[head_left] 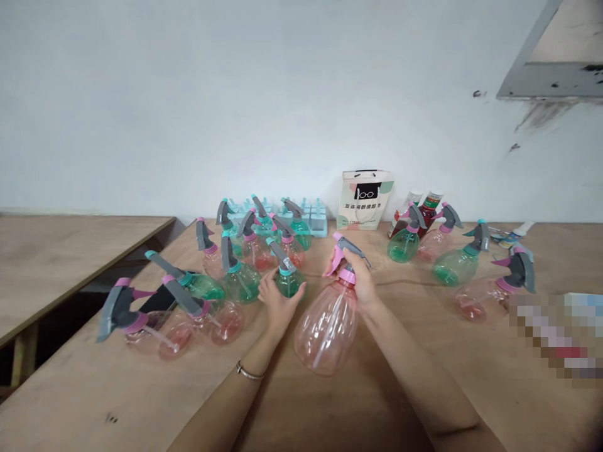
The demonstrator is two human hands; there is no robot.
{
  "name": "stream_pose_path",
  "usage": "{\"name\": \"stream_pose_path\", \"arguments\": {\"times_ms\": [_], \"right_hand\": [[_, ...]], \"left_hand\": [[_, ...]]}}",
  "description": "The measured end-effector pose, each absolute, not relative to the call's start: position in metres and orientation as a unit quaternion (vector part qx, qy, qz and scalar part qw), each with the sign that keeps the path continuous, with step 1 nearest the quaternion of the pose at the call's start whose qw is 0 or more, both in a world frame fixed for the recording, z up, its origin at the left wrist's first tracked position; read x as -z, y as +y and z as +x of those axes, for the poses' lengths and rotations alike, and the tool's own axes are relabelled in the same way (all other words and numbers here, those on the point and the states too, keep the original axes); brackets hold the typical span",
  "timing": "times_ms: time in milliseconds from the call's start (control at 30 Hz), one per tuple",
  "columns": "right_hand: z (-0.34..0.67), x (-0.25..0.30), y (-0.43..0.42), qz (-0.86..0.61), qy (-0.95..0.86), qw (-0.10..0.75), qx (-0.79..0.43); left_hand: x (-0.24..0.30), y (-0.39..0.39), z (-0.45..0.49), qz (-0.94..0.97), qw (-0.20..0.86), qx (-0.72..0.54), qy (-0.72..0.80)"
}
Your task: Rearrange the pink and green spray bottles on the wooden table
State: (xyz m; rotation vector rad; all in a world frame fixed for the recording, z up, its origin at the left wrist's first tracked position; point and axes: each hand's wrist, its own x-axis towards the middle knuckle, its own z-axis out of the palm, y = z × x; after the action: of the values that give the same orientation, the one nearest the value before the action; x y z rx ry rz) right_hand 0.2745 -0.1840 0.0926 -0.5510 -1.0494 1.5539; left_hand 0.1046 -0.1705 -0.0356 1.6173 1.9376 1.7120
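A clear pink spray bottle [327, 329] with a grey and pink trigger head is in my right hand [360, 276], whose fingers wrap round its neck and trigger. My left hand [277, 295] curls round the body of a green spray bottle [289, 282] with a grey and teal head, standing on the table. Close to the left hand are another green spray bottle [242, 280] and two pink ones behind it, one of them a pink spray bottle [257, 251]. Nearer the left edge, a pink spray bottle [226, 323] leans over.
More spray bottles stand at the right, among them a green one [455, 267] and a tilted pink one [483, 298]. Along the wall are a paper bag [362, 201], light-blue plastic moulds [318, 220] and red-filled glass bottles [429, 210]. A gap separates the left table [70, 251].
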Motion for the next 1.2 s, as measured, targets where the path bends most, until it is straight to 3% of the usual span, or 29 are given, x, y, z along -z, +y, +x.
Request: {"name": "stream_pose_path", "arguments": {"times_ms": [233, 367, 467, 667, 867, 1200], "right_hand": [[0.273, -0.093, -0.184, -0.188, -0.475, 0.51, -0.693], [0.272, -0.094, -0.185, -0.226, -0.437, 0.56, -0.667], [0.274, -0.096, -0.186, -0.255, -0.412, 0.57, -0.664], [0.277, -0.098, -0.185, -0.196, -0.475, 0.504, -0.694], [0.28, -0.103, -0.192, -0.22, -0.444, 0.55, -0.672], [0.286, -0.101, -0.189, -0.212, -0.489, 0.539, -0.652]], "left_hand": [[0.044, -0.165, 0.101, 0.543, 0.116, -0.614, 0.561], [0.043, -0.164, 0.099, 0.553, 0.142, -0.607, 0.553], [0.042, -0.165, 0.099, 0.56, 0.146, -0.599, 0.554], [0.044, -0.164, 0.099, 0.559, 0.144, -0.596, 0.558], [0.043, -0.164, 0.099, 0.558, 0.142, -0.595, 0.561], [0.043, -0.164, 0.099, 0.558, 0.148, -0.596, 0.558]]}}
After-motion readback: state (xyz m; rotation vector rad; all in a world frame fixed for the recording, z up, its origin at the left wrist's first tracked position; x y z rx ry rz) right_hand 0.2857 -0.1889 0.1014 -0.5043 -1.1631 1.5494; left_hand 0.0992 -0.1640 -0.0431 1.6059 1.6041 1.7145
